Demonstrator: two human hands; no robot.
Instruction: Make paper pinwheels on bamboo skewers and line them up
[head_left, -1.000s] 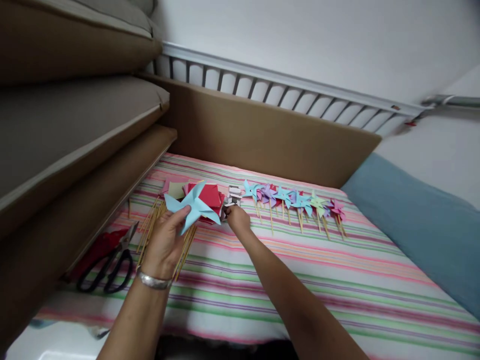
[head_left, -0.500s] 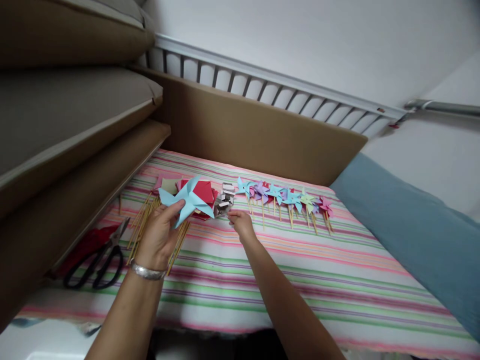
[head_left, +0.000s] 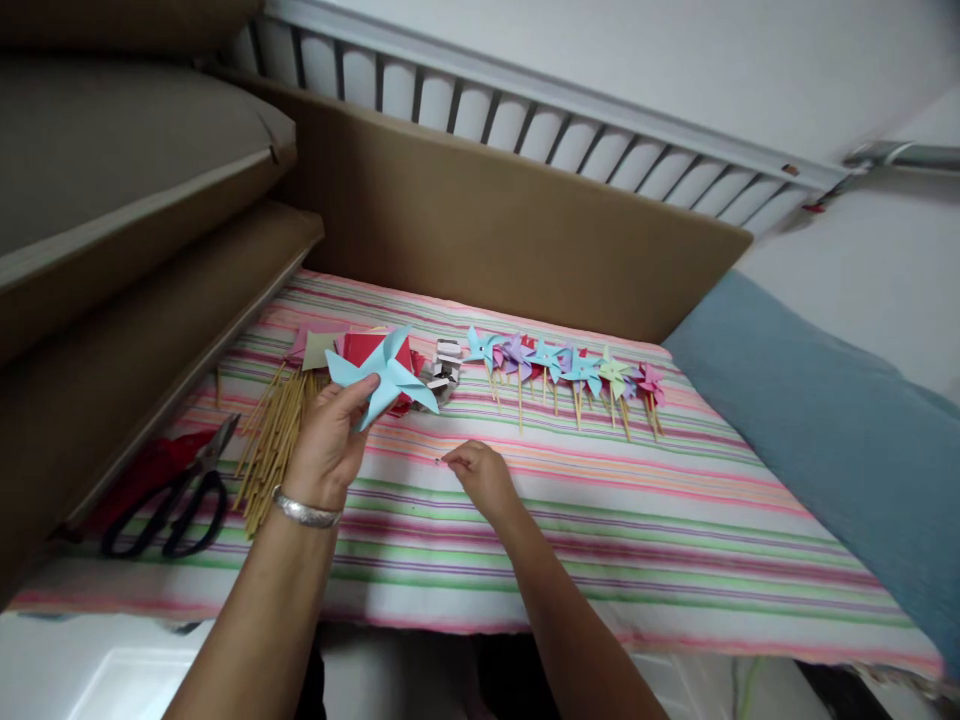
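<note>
My left hand [head_left: 335, 435] pinches a light blue paper pinwheel [head_left: 386, 383] by its centre, thumb on top; it has no stick. Lower and to the right, my right hand [head_left: 484, 480] is closed in a pinch on a tiny dark pin [head_left: 439, 460] that pokes out past its fingertips. Behind the pinwheel lies a stack of red paper [head_left: 362, 346], partly covered by it. Small white-and-grey boxes [head_left: 448, 362] with contents too small to make out stand just right of the stack. Wooden sticks [head_left: 270, 440] lie in a bundle left of my left hand.
Finished pinwheels on sticks [head_left: 581, 372] lie in a row at the back right. Black-handled scissors [head_left: 180, 495] rest on a red item at the left. A striped cloth [head_left: 637, 560] covers the surface; a brown board [head_left: 487, 225] and stacked cushions [head_left: 150, 290] border it.
My right hand has drawn back from the small boxes toward me, with the pin now showing at its fingertips. My left hand still holds the blue pinwheel. The camera view has shifted slightly.
</note>
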